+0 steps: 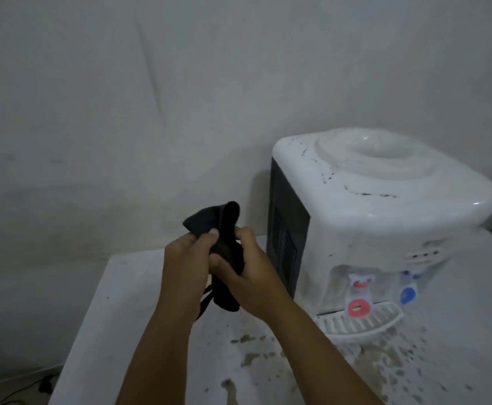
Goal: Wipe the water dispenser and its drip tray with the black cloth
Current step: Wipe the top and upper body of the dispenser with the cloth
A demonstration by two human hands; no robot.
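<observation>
Bunching black cloth [224, 229] between both hands' grip.

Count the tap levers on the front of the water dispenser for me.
2. The red tap lever hangs on the left of the water dispenser front, above the drip tray; the blue tap lever is to its right. None looks hidden.

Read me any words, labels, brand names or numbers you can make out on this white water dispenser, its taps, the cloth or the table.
No text is readable.
White plastic water dispenser: no brand or lettering is legible; the dark streaks on top are grime.
Red tap lever: a pale mark, too blurred to read.
Blue tap lever: blurred, no text legible.
Bunched black cloth: plain.
Stained white table: no writing.
</observation>
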